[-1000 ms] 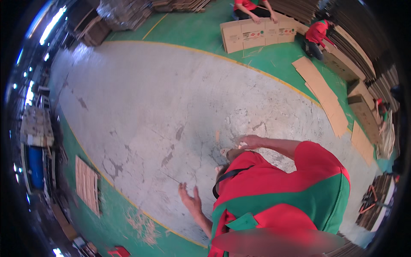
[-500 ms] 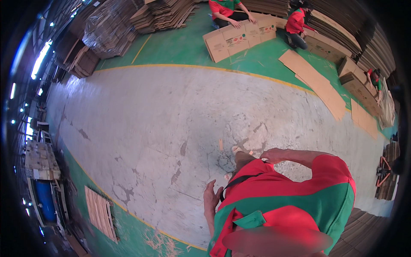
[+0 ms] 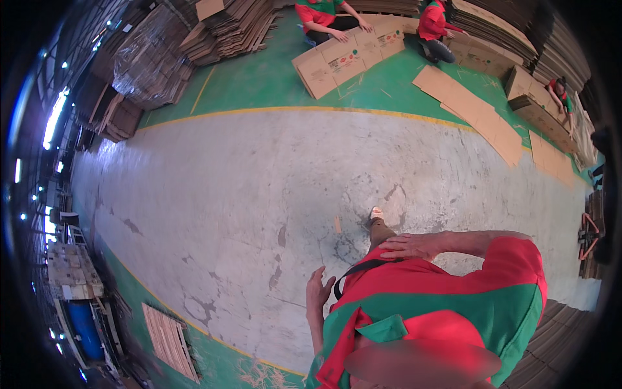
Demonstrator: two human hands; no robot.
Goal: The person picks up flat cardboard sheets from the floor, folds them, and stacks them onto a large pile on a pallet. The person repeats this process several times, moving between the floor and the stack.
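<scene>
Grey concrete floor [image 3: 259, 194] seen below, right hand [image 3: 411, 246] laid flat and empty near the raised knee, left hand [image 3: 317, 293] open, empty, at seven o'clock of it, shoe [image 3: 375, 214] at twelve o'clock.

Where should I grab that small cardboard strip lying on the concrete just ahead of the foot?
The cardboard strip lies flat and alone on the grey concrete floor, left of the shoe. Probably best to pinch across its narrow width from above, lifting one long edge first. Both the left hand and right hand look empty.
</scene>
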